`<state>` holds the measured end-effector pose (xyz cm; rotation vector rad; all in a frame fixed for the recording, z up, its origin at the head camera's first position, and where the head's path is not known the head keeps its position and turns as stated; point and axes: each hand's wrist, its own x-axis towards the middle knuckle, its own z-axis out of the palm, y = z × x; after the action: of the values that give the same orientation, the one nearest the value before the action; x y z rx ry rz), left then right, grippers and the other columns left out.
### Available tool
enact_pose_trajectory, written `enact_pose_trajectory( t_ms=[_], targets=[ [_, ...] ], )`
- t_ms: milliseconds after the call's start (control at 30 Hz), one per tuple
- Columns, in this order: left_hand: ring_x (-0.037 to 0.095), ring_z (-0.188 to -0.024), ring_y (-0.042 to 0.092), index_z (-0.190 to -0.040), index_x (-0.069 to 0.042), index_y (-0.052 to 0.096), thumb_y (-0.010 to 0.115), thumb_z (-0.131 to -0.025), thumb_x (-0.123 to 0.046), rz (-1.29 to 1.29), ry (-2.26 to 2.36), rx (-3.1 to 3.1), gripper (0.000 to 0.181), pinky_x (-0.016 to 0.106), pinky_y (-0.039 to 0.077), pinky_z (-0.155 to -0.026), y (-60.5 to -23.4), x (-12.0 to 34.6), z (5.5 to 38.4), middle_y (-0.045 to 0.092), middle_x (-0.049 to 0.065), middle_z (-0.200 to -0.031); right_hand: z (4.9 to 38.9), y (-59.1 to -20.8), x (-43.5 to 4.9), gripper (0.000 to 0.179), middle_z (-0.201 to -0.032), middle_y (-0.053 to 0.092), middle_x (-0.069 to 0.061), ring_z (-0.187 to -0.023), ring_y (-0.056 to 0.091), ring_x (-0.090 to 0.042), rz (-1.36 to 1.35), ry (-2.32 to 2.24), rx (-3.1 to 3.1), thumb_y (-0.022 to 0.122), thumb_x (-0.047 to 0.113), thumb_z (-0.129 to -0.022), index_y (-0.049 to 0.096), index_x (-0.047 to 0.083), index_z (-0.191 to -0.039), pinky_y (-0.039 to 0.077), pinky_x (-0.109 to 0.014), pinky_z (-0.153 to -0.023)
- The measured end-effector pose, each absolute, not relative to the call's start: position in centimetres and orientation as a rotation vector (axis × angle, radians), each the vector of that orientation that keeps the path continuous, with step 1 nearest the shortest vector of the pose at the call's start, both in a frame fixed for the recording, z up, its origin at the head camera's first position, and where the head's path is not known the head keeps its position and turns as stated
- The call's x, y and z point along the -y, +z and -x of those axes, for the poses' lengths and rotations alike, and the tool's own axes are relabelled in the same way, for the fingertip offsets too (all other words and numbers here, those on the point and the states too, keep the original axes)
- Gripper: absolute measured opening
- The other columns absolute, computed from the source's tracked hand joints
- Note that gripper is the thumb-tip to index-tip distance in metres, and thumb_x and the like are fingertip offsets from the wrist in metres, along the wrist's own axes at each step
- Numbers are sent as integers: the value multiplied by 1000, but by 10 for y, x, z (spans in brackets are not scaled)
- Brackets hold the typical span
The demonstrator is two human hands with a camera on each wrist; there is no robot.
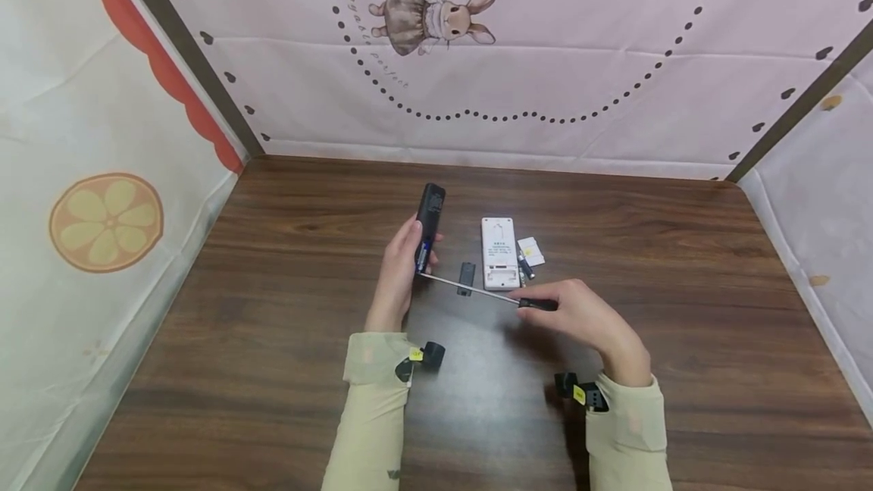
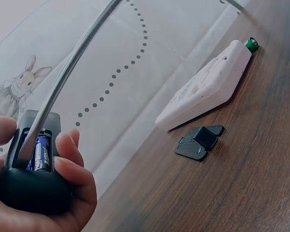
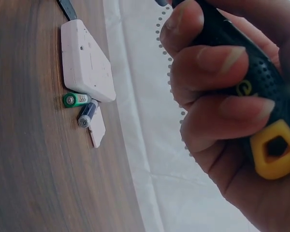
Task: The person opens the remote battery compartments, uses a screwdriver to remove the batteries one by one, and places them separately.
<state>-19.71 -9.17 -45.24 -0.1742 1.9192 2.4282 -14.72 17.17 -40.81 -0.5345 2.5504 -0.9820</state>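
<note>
My left hand (image 1: 397,267) grips a black remote control (image 1: 430,211), back side up with its battery bay uncovered. Blue batteries (image 2: 42,153) sit in that bay. A screwdriver (image 1: 470,287) is held by its dark handle in my right hand (image 1: 588,317); the handle's yellow end (image 3: 275,166) shows in the right wrist view. The flat metal tip (image 2: 26,147) reaches into the bay beside a battery. Between the hands on the table lies a black battery cover (image 1: 467,279). How deep the tip goes cannot be told.
A white remote control (image 1: 499,241) lies back side up on the wooden table (image 1: 273,309), its battery bay uncovered. Next to it are a green battery (image 3: 76,100), a dark blue battery (image 3: 87,114) and a white cover (image 1: 532,251). Printed cloth walls (image 1: 559,82) border the table.
</note>
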Motion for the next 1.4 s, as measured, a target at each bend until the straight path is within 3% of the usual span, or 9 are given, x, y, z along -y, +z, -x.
enact_pose_trajectory(
  t_ms=[133,267,367,500,667,1033,1400],
  targets=[
    [20,-64,51,-129,-25,45,46,-89,-45,163,2466,-1880,45,22,41,-49,-453,94,201,52,26,-112,149,-404,-167,32,-86,64,8,-67,49,-8,573,-944,-2575,61,39,-82,63,27,-112,44,-25,-61],
    [18,-63,49,-128,-31,43,52,-87,-41,167,2406,-1969,43,22,41,-49,-456,96,201,53,23,-110,146,-402,-161,32,-70,59,11,-58,44,-7,678,-901,-2615,60,37,-83,63,23,-112,40,-23,-54],
    [16,-61,47,-129,-33,40,56,-88,-27,166,2407,-2005,44,22,40,-48,-459,97,199,52,20,-103,141,-401,-156,31,-79,62,13,-59,44,-4,777,-867,-2668,61,33,-83,64,21,-111,41,-21,-54],
    [14,-60,44,-130,-32,36,57,-87,-10,195,2498,-1989,53,21,39,-48,-461,99,195,49,14,-97,136,-401,-148,30,-80,61,14,-57,43,-2,862,-825,-2721,62,29,-84,63,23,-113,39,-19,-52],
    [15,-67,43,-130,-31,33,53,-87,0,317,2631,-1887,57,19,39,-49,-462,101,190,46,19,-108,131,-402,-138,30,-85,64,12,-68,51,0,926,-755,-2806,62,28,-84,62,25,-114,44,-23,-60],
    [14,-72,39,-131,-25,27,49,-88,3,581,3073,-1482,56,17,37,-53,-464,106,184,39,11,-106,116,-407,-111,28,-93,65,9,-83,59,-7,985,-721,-2925,61,28,-84,63,21,-111,48,-32,-71],
    [14,-75,38,-131,-28,26,48,-88,3,642,3282,-1047,57,19,36,-56,-460,110,197,35,8,-107,123,-407,-97,28,-76,59,12,-61,50,-3,1060,-729,-3108,65,27,-82,64,22,-109,42,-23,-53]
  ],
)
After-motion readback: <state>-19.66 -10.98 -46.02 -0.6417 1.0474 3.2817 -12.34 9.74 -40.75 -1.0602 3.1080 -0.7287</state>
